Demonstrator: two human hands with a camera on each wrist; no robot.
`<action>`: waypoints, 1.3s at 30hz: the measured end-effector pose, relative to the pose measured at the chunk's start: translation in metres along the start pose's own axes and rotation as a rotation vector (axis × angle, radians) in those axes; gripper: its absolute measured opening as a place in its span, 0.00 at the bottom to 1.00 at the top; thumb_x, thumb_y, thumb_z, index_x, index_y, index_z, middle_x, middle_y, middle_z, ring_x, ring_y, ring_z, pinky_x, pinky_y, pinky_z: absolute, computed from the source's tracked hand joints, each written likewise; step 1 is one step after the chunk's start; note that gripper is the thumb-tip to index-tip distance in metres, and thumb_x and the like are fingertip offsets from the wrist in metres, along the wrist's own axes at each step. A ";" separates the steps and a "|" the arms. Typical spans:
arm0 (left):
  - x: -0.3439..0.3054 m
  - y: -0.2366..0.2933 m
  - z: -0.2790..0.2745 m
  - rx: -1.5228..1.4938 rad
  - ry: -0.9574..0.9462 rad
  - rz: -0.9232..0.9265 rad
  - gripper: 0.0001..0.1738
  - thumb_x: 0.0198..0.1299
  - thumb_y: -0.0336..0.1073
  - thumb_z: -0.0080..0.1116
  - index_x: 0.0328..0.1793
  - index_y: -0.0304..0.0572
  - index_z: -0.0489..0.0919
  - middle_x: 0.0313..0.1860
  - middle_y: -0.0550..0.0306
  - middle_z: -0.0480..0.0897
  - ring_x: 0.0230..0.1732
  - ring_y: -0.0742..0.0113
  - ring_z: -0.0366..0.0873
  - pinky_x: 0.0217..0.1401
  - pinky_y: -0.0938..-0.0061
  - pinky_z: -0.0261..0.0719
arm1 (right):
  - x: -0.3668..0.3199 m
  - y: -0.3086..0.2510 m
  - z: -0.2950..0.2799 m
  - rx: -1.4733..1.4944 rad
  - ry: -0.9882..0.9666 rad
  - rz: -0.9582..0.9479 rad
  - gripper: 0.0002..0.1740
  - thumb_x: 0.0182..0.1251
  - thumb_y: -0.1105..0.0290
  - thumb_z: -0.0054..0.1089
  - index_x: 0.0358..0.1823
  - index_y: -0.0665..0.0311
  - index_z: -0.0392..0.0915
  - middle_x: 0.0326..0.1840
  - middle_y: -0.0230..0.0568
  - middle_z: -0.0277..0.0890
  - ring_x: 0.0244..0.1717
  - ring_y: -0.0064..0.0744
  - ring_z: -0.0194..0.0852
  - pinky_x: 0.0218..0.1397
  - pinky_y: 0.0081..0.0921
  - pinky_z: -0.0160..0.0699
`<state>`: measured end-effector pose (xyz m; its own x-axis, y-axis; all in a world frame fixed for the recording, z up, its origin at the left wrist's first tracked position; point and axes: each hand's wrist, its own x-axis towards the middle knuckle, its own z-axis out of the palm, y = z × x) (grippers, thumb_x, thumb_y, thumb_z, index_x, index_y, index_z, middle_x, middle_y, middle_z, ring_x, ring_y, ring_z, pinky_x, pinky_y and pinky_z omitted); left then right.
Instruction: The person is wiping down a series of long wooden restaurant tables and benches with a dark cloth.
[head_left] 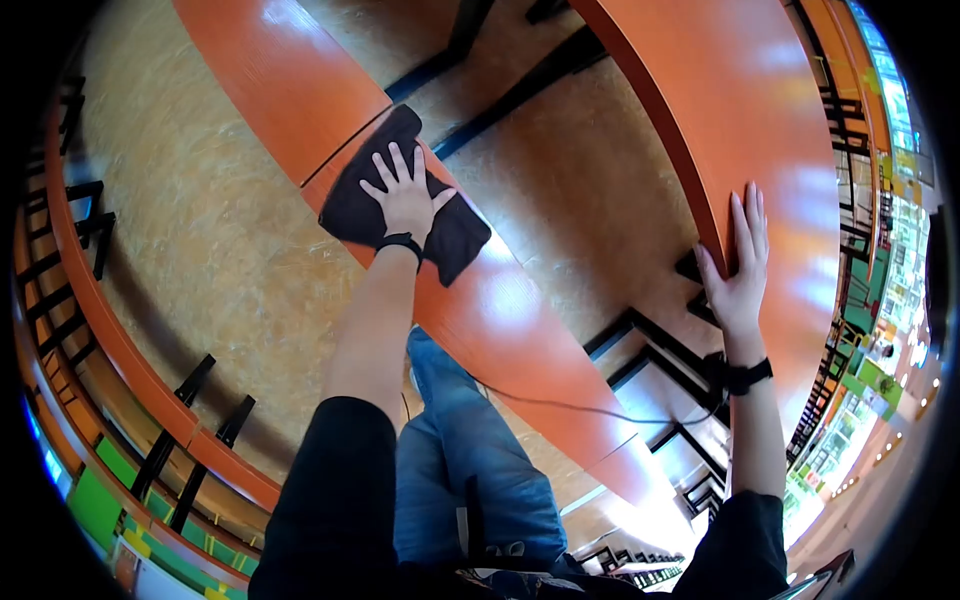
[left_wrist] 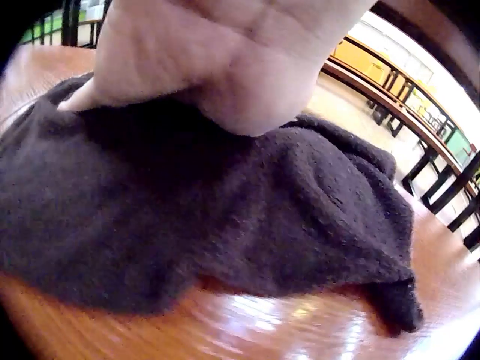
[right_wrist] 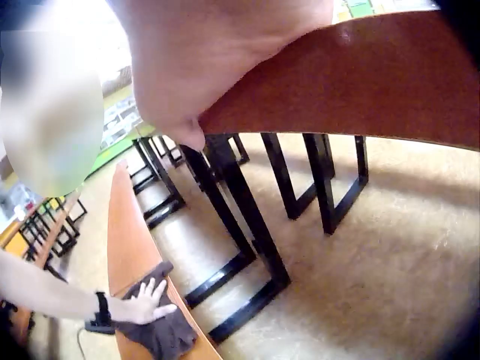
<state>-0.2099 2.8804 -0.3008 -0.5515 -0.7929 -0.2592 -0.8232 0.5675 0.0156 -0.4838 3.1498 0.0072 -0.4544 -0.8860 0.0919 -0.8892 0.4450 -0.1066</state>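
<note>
Head | left hand (head_left: 408, 205) atop cloth (head_left: 460, 235), fingers apart | long axis roughly along bench (head_left: 530, 345)

Mottled tan floor (head_left: 170, 150), green panels (head_left: 95, 510)

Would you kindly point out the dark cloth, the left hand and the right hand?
Dark cloth (left_wrist: 247, 217): left wrist view, around its middle.
Left hand (head_left: 406, 208): head view, back of hand.
Right hand (head_left: 741, 294): head view, back of hand.

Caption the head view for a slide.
Left hand spread on a dark cloth atop an orange bench, right hand at the edge of a higher tabletop.
</note>
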 end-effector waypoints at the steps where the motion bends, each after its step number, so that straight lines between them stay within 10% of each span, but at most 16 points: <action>1: -0.010 0.011 0.006 -0.007 0.034 0.007 0.59 0.60 0.80 0.52 0.89 0.56 0.55 0.90 0.43 0.48 0.88 0.28 0.41 0.74 0.14 0.51 | 0.001 0.000 -0.001 0.017 0.027 -0.011 0.45 0.61 0.69 0.70 0.82 0.59 0.64 0.89 0.52 0.52 0.89 0.53 0.46 0.87 0.51 0.46; 11: -0.319 0.148 0.102 -0.100 -0.175 0.659 0.43 0.67 0.54 0.62 0.86 0.57 0.62 0.90 0.57 0.52 0.90 0.49 0.44 0.83 0.26 0.44 | 0.005 0.009 0.014 0.000 0.090 -0.049 0.44 0.61 0.64 0.72 0.81 0.54 0.67 0.88 0.50 0.53 0.88 0.53 0.48 0.87 0.51 0.48; 16: -0.281 0.122 0.083 -0.147 -0.337 0.866 0.58 0.52 0.62 0.71 0.88 0.58 0.59 0.91 0.60 0.50 0.90 0.52 0.43 0.85 0.30 0.46 | 0.006 0.008 0.020 0.007 0.126 -0.055 0.42 0.61 0.62 0.71 0.79 0.52 0.68 0.86 0.52 0.56 0.87 0.55 0.49 0.87 0.53 0.47; 20: -0.168 0.109 0.054 0.003 -0.210 0.530 0.65 0.50 0.71 0.67 0.90 0.53 0.53 0.92 0.52 0.44 0.91 0.45 0.38 0.82 0.25 0.47 | 0.008 0.006 0.026 0.005 0.092 -0.016 0.44 0.61 0.61 0.69 0.81 0.51 0.65 0.87 0.52 0.53 0.88 0.57 0.45 0.88 0.54 0.43; 24: -0.072 0.107 0.004 -0.169 -0.334 -0.013 0.71 0.51 0.56 0.79 0.91 0.51 0.41 0.92 0.46 0.30 0.90 0.32 0.32 0.75 0.17 0.56 | 0.009 0.005 0.015 0.015 0.071 0.017 0.42 0.62 0.61 0.67 0.81 0.51 0.66 0.87 0.53 0.54 0.87 0.57 0.46 0.89 0.52 0.44; 28: -0.070 0.115 0.001 -0.242 -0.283 -0.178 0.66 0.54 0.52 0.79 0.90 0.44 0.47 0.92 0.47 0.30 0.90 0.34 0.36 0.76 0.18 0.58 | 0.008 0.003 0.013 -0.006 0.076 0.009 0.42 0.63 0.60 0.67 0.80 0.52 0.66 0.86 0.54 0.55 0.87 0.58 0.47 0.88 0.52 0.45; 34: -0.207 0.144 0.073 -0.035 0.051 0.190 0.41 0.73 0.61 0.53 0.83 0.41 0.67 0.87 0.49 0.59 0.87 0.38 0.50 0.83 0.25 0.47 | 0.009 0.007 0.017 -0.025 0.073 0.008 0.42 0.63 0.58 0.65 0.81 0.51 0.65 0.87 0.54 0.54 0.87 0.58 0.46 0.88 0.53 0.44; 39: -0.374 0.200 0.119 -0.012 -0.095 0.576 0.36 0.73 0.56 0.54 0.81 0.44 0.70 0.85 0.53 0.62 0.87 0.45 0.52 0.83 0.26 0.45 | 0.011 0.010 0.021 -0.020 0.075 0.005 0.42 0.64 0.58 0.63 0.81 0.52 0.65 0.87 0.55 0.53 0.87 0.58 0.46 0.88 0.54 0.44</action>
<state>-0.1518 3.3169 -0.3155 -0.8967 -0.3332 -0.2913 -0.3957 0.8984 0.1905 -0.4963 3.1419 -0.0136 -0.4607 -0.8720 0.1655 -0.8876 0.4524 -0.0873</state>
